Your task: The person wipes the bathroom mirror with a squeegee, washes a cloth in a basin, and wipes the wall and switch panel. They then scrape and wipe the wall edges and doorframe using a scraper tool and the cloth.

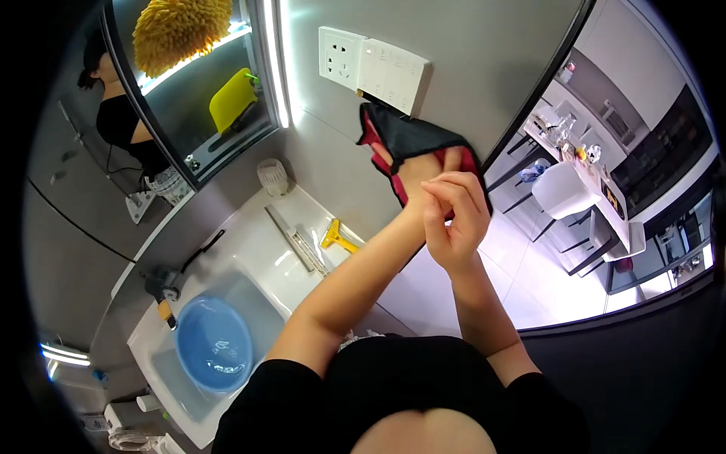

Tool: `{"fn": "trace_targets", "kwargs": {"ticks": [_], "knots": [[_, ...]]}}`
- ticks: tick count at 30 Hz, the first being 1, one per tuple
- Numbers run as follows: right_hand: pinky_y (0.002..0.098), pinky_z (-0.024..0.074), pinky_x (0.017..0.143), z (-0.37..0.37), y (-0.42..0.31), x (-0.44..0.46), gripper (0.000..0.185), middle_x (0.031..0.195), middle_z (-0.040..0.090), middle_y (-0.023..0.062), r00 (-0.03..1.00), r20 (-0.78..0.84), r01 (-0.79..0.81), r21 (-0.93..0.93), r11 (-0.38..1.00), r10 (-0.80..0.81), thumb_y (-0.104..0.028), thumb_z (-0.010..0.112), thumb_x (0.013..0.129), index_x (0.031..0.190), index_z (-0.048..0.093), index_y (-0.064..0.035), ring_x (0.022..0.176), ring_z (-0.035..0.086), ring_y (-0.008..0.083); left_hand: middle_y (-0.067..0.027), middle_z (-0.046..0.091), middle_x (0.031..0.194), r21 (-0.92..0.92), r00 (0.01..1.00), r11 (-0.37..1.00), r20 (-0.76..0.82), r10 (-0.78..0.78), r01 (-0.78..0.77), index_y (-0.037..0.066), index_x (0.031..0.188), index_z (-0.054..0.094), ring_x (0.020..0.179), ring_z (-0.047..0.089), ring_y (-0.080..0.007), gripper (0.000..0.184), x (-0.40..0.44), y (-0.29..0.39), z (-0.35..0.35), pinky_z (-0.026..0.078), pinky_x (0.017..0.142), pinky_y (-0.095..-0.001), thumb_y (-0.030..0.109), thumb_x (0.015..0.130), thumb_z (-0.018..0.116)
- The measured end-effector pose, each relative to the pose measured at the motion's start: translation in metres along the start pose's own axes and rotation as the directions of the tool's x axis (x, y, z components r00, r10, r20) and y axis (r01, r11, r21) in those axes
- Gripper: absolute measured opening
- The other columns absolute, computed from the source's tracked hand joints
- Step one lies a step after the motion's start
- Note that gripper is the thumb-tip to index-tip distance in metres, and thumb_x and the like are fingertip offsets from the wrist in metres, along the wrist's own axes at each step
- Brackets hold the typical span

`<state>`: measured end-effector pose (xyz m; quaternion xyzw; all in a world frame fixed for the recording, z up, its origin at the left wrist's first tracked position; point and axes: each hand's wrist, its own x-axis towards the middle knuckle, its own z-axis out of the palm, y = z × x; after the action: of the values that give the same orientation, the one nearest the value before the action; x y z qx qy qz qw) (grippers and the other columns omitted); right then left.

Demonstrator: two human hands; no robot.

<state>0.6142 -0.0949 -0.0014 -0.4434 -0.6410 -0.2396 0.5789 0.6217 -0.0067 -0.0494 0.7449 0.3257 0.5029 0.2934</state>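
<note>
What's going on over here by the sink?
Someone's left hand is against a black and red fabric item just below the wall switches, with the right hand curled near the left wrist. The left hand's exact grip is unclear. A blue basin sits in the sink; a yellow scraper lies nearby.

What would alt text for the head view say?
A left hand is partly inside black-and-red fabric below white wall plates, the right hand at its wrist. At left, a blue basin sits in a white sink; a yellow tool lies nearby.
</note>
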Motion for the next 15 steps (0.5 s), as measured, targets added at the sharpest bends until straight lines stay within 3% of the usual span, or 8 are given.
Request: {"fn": "trace_targets", "kwargs": {"ticks": [1, 3, 4, 7, 9, 10, 11, 15], "knots": [[0.0283, 0.0466, 0.061, -0.003, -0.002, -0.002, 0.015, 0.084, 0.059, 0.0131, 0.995, 0.038, -0.087, 0.013, 0.996, 0.087, 0.007, 0.062, 0.073, 0.087, 0.064, 0.0027, 0.07, 0.058, 0.0236, -0.0219, 0.06, 0.088, 0.002, 0.997, 0.997, -0.035, -0.075, 0.075, 0.001, 0.094, 0.061, 0.083, 0.058, -0.0384, 0.042, 0.009, 0.002, -0.009, 0.042, 0.083, -0.0436, 0.041, 0.088, 0.053], [0.0282, 0.0465, 0.061, -0.005, 0.004, 0.001, 0.014, 0.085, 0.059, 0.013, 0.998, 0.024, -0.052, 0.029, 0.998, 0.051, 0.007, 0.062, 0.073, 0.087, 0.064, 0.0026, 0.071, 0.058, 0.0234, -0.025, 0.062, 0.084, -0.152, 0.973, 0.969, -0.095, -0.213, 0.197, -0.002, 0.086, 0.062, 0.082, 0.06, -0.043, 0.044, 0.026, 0.009, -0.029, 0.045, 0.078, -0.0468, 0.041, 0.088, 0.053], [0.0281, 0.0465, 0.062, -0.006, 0.005, 0.002, 0.014, 0.085, 0.059, 0.0128, 1.0, 0.015, -0.026, 0.038, 0.999, 0.025, 0.007, 0.061, 0.073, 0.087, 0.064, 0.0024, 0.072, 0.057, 0.0232, -0.0255, 0.063, 0.086, -0.178, 0.962, 0.982, -0.252, -0.103, 0.058, -0.002, 0.085, 0.062, 0.081, 0.06, -0.0432, 0.044, 0.03, -0.006, -0.018, 0.045, 0.078, -0.0481, 0.041, 0.088, 0.053], [0.0283, 0.0465, 0.063, -0.011, 0.008, 0.005, 0.014, 0.085, 0.059, 0.0122, 0.999, 0.016, -0.039, 0.051, 0.998, 0.038, 0.007, 0.061, 0.074, 0.086, 0.064, 0.002, 0.073, 0.057, 0.0232, -0.0237, 0.063, 0.085, -0.086, 0.915, 0.996, -0.402, -0.037, 0.002, -0.002, 0.083, 0.061, 0.084, 0.06, -0.0413, 0.042, 0.03, 0.0, -0.015, 0.045, 0.077, -0.0473, 0.039, 0.088, 0.053], [0.0289, 0.0466, 0.063, -0.016, 0.01, 0.008, 0.013, 0.085, 0.059, 0.012, 1.0, 0.004, -0.029, 0.05, 0.998, 0.029, 0.006, 0.061, 0.074, 0.086, 0.064, 0.0018, 0.073, 0.057, 0.0233, -0.0163, 0.064, 0.087, -0.128, 0.983, 0.98, -0.075, -0.165, 0.155, 0.003, 0.085, 0.061, 0.089, 0.06, -0.035, 0.038, 0.022, 0.006, -0.022, 0.041, 0.088, -0.049, 0.04, 0.089, 0.053], [0.0294, 0.0467, 0.063, -0.018, 0.011, 0.009, 0.013, 0.085, 0.059, 0.0119, 1.0, -0.003, -0.024, 0.043, 0.999, 0.024, 0.006, 0.061, 0.075, 0.086, 0.064, 0.0017, 0.073, 0.057, 0.0235, -0.0163, 0.064, 0.087, -0.124, 0.983, 0.981, -0.081, -0.163, 0.152, 0.003, 0.085, 0.061, 0.089, 0.06, -0.035, 0.038, 0.013, -0.013, -0.005, 0.041, 0.088, -0.049, 0.04, 0.089, 0.053], [0.0294, 0.0467, 0.063, -0.019, 0.01, 0.009, 0.013, 0.085, 0.059, 0.0119, 1.0, -0.004, -0.022, 0.049, 0.999, 0.023, 0.006, 0.061, 0.075, 0.086, 0.064, 0.0017, 0.073, 0.057, 0.0235, -0.0122, 0.064, 0.086, -0.194, 0.995, 0.977, 0.055, -0.08, 0.089, 0.006, 0.086, 0.061, 0.089, 0.06, -0.0311, 0.035, -0.001, -0.048, 0.027, 0.041, 0.087, -0.0488, 0.039, 0.089, 0.053], [0.0305, 0.0465, 0.065, -0.021, 0.012, 0.009, 0.014, 0.085, 0.06, 0.0112, 0.994, -0.019, -0.105, 0.069, 0.992, 0.107, 0.006, 0.06, 0.073, 0.085, 0.064, 0.0004, 0.075, 0.057, 0.0233, -0.0041, 0.063, 0.083, -0.324, 0.977, 0.946, 0.199, 0.081, -0.013, 0.012, 0.088, 0.06, 0.086, 0.06, -0.0228, 0.026, -0.03, -0.045, 0.049, 0.042, 0.082, -0.0462, 0.037, 0.086, 0.054]]}}
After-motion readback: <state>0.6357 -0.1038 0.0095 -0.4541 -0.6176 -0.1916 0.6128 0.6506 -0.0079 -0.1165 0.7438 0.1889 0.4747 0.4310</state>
